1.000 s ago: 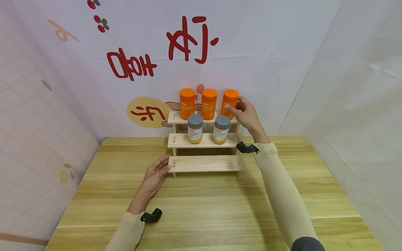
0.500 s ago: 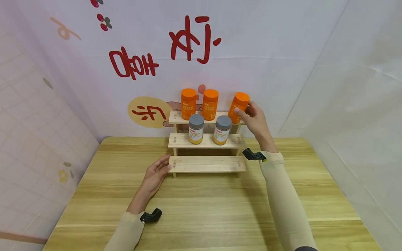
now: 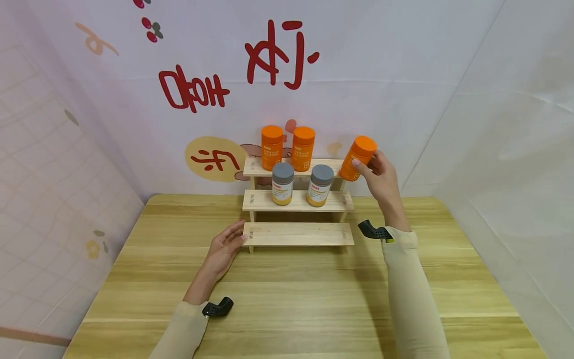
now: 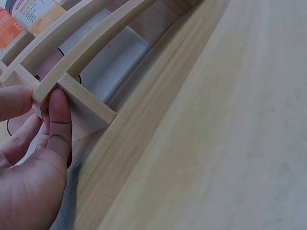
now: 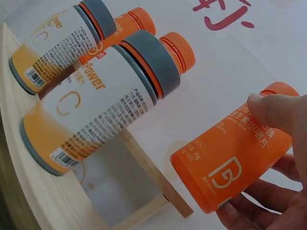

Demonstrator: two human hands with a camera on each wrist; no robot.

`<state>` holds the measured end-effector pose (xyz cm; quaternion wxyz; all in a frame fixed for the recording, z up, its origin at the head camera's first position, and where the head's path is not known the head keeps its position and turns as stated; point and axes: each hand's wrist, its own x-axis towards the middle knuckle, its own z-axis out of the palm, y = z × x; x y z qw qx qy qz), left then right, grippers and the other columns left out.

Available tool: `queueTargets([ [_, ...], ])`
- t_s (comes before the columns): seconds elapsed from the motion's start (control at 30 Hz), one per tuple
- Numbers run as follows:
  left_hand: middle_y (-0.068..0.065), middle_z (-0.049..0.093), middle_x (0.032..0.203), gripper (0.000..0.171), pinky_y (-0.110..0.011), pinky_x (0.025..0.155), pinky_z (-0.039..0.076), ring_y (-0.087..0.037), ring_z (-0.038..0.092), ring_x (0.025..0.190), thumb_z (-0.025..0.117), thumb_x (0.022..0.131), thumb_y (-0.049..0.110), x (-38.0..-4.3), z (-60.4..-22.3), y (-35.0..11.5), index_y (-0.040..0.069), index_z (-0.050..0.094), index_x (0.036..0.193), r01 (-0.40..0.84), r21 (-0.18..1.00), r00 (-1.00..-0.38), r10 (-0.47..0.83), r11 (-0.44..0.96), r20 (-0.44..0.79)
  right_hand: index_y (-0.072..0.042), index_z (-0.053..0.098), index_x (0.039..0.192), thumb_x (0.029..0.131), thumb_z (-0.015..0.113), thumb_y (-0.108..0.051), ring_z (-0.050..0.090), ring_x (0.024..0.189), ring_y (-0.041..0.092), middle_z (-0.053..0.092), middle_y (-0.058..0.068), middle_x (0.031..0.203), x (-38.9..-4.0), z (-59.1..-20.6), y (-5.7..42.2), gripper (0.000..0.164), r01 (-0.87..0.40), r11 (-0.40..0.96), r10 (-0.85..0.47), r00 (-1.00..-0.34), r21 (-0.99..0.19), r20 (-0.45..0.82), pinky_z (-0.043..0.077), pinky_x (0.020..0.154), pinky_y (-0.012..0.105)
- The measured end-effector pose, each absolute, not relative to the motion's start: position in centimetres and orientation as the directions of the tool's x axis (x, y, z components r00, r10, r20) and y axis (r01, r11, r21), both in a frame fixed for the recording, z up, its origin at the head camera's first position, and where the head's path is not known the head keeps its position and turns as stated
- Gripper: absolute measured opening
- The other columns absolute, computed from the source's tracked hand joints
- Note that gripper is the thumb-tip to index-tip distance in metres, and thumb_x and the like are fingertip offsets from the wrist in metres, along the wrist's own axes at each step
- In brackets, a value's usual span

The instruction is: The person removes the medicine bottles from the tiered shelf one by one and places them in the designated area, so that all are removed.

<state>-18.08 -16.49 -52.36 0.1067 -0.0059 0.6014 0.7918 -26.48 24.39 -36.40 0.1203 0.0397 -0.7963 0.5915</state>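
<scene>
My right hand grips an orange bottle, tilted, by the right end of the top tier; the right wrist view shows that bottle between thumb and fingers. Two more orange bottles, one at the left and one beside it, stand upright on the top tier. On the middle tier are two grey-lidded bottles, a left one and a right one. My left hand pinches the left end of the wooden tiered shelf; in the left wrist view thumb and fingers hold the board end.
The shelf stands on a wood-grain table against a white printed wall cloth with red characters. Another pale cloth hangs at the right. Black wrist cameras sit on both sleeves.
My right hand has lifted the rightmost orange bottle from its place on the top tier and carried it to the right, tilting it. My left hand stays on the shelf's end.
</scene>
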Motion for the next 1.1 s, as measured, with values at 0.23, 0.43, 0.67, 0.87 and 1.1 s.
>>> queueTargets([
  [0.23,-0.002,0.051,0.126,0.064,-0.014,0.089,0.053,-0.005,0.055,0.113,0.062,0.100,0.000,-18.2,-52.5,-16.4,-0.003,0.034,0.157,-0.160,0.951,-0.979,0.166,-0.263,-0.119,-0.028,0.054,0.146,0.096,0.072,-0.040,0.058,0.128,0.017,0.060,0.009,0.145,-25.6,-37.0,25.8,0.054,-0.221,0.284,0.126,-0.956,-0.933,0.265,0.042,0.114,0.045],
  [0.43,-0.002,0.048,0.127,0.064,-0.014,0.088,0.052,-0.006,0.053,0.113,0.063,0.099,0.000,-18.2,-52.6,-16.2,0.000,0.036,0.157,-0.171,0.944,-0.977,0.170,-0.281,-0.126,-0.028,0.054,0.146,0.096,0.072,-0.041,0.057,0.128,0.016,0.059,0.010,0.146,-25.1,-37.8,26.9,0.055,-0.228,0.269,0.155,-0.949,-0.936,0.276,0.040,0.118,0.049],
  [0.67,-0.001,0.049,0.124,0.063,-0.013,0.083,0.052,-0.006,0.053,0.109,0.061,0.100,-0.001,-18.1,-52.4,-16.3,0.000,0.036,0.157,-0.175,0.944,-0.978,0.162,-0.280,-0.133,-0.024,0.053,0.147,0.097,0.071,-0.037,0.056,0.131,0.016,0.056,0.011,0.148,-24.5,-38.6,27.9,0.054,-0.219,0.239,0.173,-0.949,-0.946,0.263,0.039,0.119,0.050],
  [0.87,-0.001,0.050,0.124,0.063,-0.014,0.083,0.052,-0.006,0.054,0.108,0.062,0.100,0.000,-18.0,-52.5,-16.3,-0.001,0.035,0.157,-0.174,0.946,-0.978,0.161,-0.273,-0.133,-0.024,0.053,0.147,0.097,0.071,-0.037,0.056,0.130,0.013,0.056,0.011,0.149,-24.3,-39.7,28.7,0.055,-0.184,0.256,0.175,-0.957,-0.949,0.233,0.038,0.120,0.050],
  [1.1,-0.003,0.049,0.126,0.062,-0.015,0.087,0.052,-0.008,0.053,0.113,0.062,0.100,0.000,-18.1,-52.5,-16.3,0.000,0.037,0.157,-0.161,0.950,-0.980,0.160,-0.267,-0.122,-0.026,0.050,0.150,0.098,0.069,-0.040,0.055,0.131,0.011,0.054,0.012,0.151,-24.3,-41.2,30.0,0.058,-0.139,0.289,0.175,-0.965,-0.947,0.195,0.037,0.120,0.052],
])
